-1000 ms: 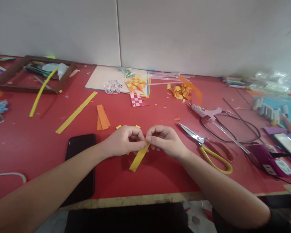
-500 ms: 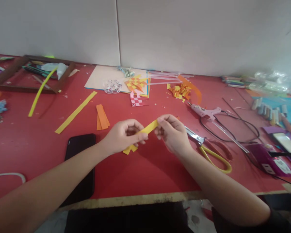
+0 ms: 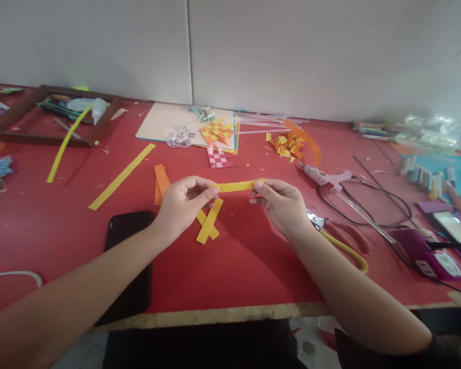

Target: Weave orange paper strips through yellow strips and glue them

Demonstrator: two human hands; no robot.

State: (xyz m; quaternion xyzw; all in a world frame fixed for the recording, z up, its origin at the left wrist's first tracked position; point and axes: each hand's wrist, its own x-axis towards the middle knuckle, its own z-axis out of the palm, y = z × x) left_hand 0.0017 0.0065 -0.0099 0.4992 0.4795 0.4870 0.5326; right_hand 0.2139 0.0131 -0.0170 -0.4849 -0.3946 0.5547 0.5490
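Swung level, the flat, straight yellow strip (image 3: 236, 186) spans left hand (image 3: 184, 202) and right hand (image 3: 284, 205), fingers (image 3: 200, 181) clamped on its ends, near crossed strips (image 3: 209, 222).

Craft workspace | red table (image 3: 234, 282) | glue gun (image 3: 326, 179) | scissors (image 3: 338, 243) | paper scraps (image 3: 287, 145)

Free tabletop (image 3: 249, 266) right of crossed strips (image 3: 209, 221)

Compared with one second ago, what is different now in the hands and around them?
The yellow strip, before slanting down with one end pinched, now runs sideways: the left hand and right hand hold opposite ends. The hands moved apart and forward. The crossed strips show more fully, and the scissors are more covered. The phone and glue gun stayed in place.
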